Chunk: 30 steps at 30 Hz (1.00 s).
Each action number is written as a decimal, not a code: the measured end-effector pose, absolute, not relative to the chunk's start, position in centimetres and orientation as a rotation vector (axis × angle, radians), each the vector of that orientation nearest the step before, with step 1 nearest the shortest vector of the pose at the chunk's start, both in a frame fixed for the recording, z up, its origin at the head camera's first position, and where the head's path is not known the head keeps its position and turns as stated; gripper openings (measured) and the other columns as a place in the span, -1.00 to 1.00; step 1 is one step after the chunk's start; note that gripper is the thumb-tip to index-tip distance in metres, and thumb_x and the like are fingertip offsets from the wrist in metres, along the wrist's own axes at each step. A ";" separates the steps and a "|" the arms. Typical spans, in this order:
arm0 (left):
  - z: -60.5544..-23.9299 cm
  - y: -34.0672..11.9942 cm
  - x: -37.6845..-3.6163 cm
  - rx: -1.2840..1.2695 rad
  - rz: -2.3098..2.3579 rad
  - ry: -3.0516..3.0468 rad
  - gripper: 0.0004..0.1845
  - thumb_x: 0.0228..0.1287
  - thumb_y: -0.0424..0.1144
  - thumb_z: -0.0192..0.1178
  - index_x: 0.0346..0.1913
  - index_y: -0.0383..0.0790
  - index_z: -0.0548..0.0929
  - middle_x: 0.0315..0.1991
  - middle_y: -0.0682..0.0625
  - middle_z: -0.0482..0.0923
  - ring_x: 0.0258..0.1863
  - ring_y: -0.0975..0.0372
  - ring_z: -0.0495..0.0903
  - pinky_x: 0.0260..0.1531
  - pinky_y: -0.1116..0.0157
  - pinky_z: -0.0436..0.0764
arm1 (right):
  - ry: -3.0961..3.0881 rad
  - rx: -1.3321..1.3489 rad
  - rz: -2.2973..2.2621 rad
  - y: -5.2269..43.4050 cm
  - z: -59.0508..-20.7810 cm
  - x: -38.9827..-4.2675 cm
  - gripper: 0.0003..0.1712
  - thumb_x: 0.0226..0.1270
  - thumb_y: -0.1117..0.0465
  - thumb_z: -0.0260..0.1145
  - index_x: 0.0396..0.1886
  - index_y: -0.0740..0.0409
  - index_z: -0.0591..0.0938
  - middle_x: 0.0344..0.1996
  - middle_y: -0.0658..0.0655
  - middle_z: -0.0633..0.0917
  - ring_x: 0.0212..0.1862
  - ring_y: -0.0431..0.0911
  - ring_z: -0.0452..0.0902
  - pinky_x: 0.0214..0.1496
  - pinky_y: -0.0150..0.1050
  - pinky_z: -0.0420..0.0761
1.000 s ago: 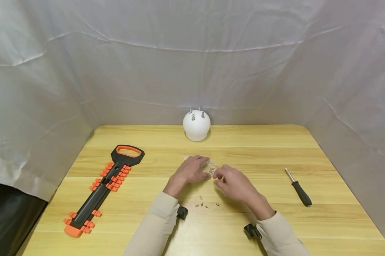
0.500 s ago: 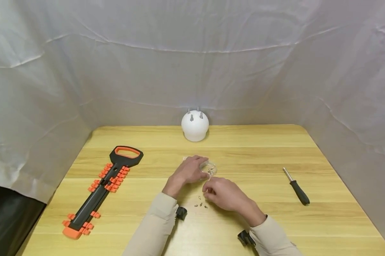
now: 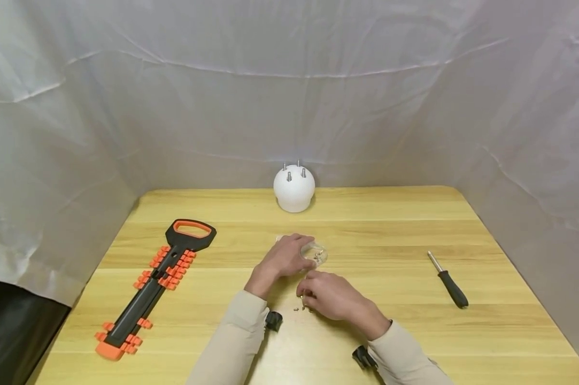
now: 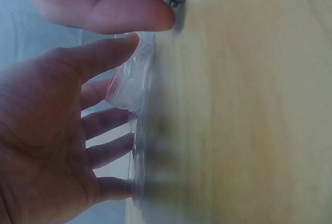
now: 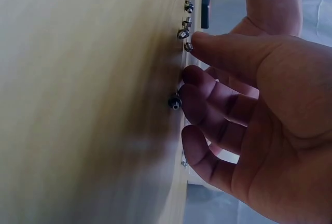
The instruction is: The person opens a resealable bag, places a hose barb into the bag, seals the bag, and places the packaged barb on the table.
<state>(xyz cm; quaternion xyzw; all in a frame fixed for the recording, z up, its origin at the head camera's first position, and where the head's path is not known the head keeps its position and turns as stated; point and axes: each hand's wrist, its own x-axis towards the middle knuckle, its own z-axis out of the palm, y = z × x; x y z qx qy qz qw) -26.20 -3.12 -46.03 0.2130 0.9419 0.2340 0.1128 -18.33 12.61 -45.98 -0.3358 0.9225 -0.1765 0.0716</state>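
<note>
In the head view my left hand (image 3: 286,256) rests palm down on a small clear plastic bag (image 3: 321,252), its thumb and fingers spread around the bag. In the left wrist view the thumb and fingertips touch the bag, which has a red strip at its edge. Several small metal fittings lie inside the bag. My right hand (image 3: 333,295) is low over the table just nearer than the bag, beside several loose metal fittings (image 3: 296,309). In the right wrist view its thumb is apart from its bent fingers; one fitting (image 5: 175,102) lies by the fingertips and another at the thumb tip.
A white ball-shaped object (image 3: 294,188) with metal posts on top stands at the table's back. A black and orange tool (image 3: 145,294) with a handle lies at left. At right lies a screwdriver (image 3: 448,280) with a black handle. Grey cloth (image 3: 289,107) hangs around the table.
My right hand has moved from the bag's mouth toward me and slightly left, down to the loose fittings. My left hand has stayed on the bag.
</note>
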 end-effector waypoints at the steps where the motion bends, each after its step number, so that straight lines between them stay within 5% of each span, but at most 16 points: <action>1: -46.0 -3.1 -26.2 0.624 0.685 2.764 -0.29 0.20 0.05 0.29 0.42 0.06 0.35 0.41 -0.02 0.31 0.37 0.04 0.31 0.34 0.05 0.35 | 2.774 -1.019 -0.522 12.6 -46.0 -18.3 -0.86 0.30 0.14 0.30 -0.19 -0.04 0.72 -0.25 -0.12 0.63 -0.22 -0.26 0.55 -0.15 -0.31 0.60; 20: -45.8 -3.1 -26.2 0.626 0.668 2.773 -0.30 0.19 0.04 0.31 0.40 0.03 0.37 0.40 -0.03 0.34 0.36 0.05 0.33 0.35 0.07 0.33 | 2.820 -1.065 -0.550 12.6 -46.0 -18.5 -0.86 0.18 0.27 0.35 -0.51 -0.07 0.66 -0.44 -0.15 0.56 -0.35 -0.29 0.44 -0.30 -0.39 0.50; 30: -45.7 -3.1 -26.1 0.622 0.678 2.774 -0.29 0.19 0.04 0.31 0.40 0.04 0.38 0.40 -0.03 0.34 0.36 0.04 0.32 0.35 0.07 0.34 | 2.818 -1.101 -0.402 12.7 -46.1 -18.3 -0.78 0.34 0.24 0.24 -0.51 -0.08 0.52 -0.45 -0.15 0.41 -0.43 -0.31 0.32 -0.39 -0.45 0.39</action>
